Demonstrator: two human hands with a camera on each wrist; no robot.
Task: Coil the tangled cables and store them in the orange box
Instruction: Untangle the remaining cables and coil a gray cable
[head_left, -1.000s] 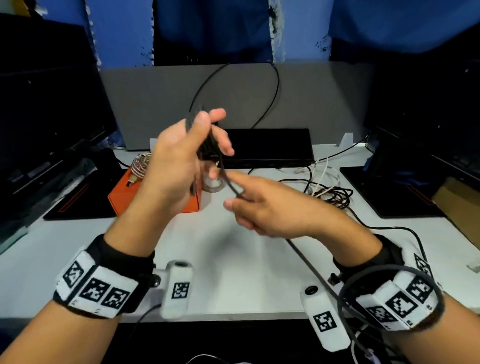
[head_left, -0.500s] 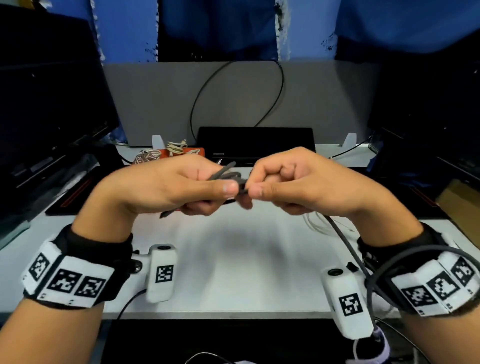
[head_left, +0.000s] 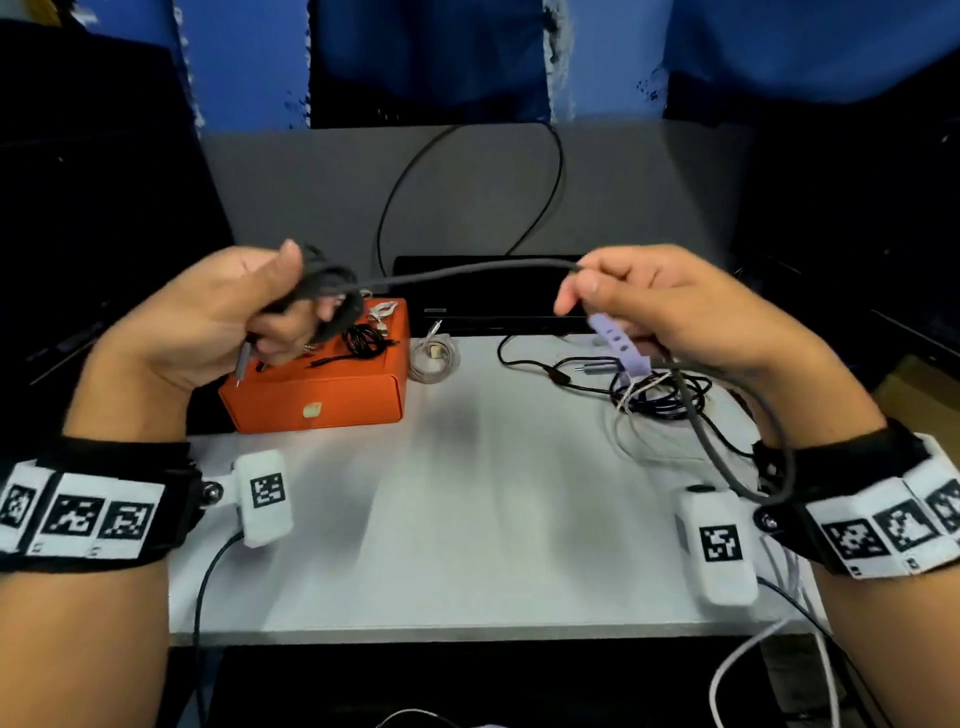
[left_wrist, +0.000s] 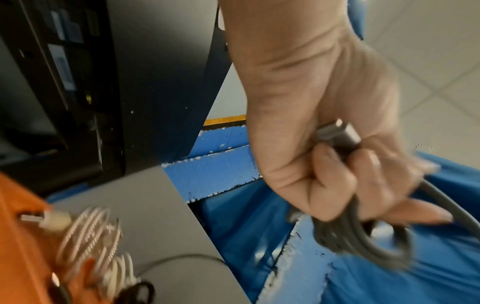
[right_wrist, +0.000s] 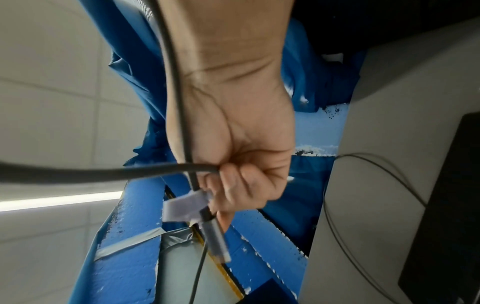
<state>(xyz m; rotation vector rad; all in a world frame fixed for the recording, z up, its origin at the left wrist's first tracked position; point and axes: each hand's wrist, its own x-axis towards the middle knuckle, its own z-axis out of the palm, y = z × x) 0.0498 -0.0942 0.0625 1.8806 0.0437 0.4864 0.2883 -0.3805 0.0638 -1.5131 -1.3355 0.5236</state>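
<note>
— So, what's in the left hand (head_left: 223, 317)?

— Several loops of a grey cable (head_left: 467, 270), fingers (left_wrist: 335, 174) curled tight round them. A metal plug (left_wrist: 340, 133) pokes out of the fist, seen from the left wrist.

— And the right hand (head_left: 670, 312)?

— It's pinching the same cable, thumb against curled fingers (right_wrist: 239, 185). One stretch runs nearly taut between the two hands, above the table (head_left: 467, 519). From the right hand the rest drops past the wrist. A lilac strap (head_left: 618, 343) sticks out below those fingers.

— Where's the box (head_left: 322, 384)?

— Orange, on the table under the left hand, with coiled cords (head_left: 363, 338) lying in it, black and white.

— Anything else?

— A tangle (head_left: 660, 395) of black and white cables lies on the table at the right, and a clear coil (head_left: 434, 358) sits just beside the box.
</note>
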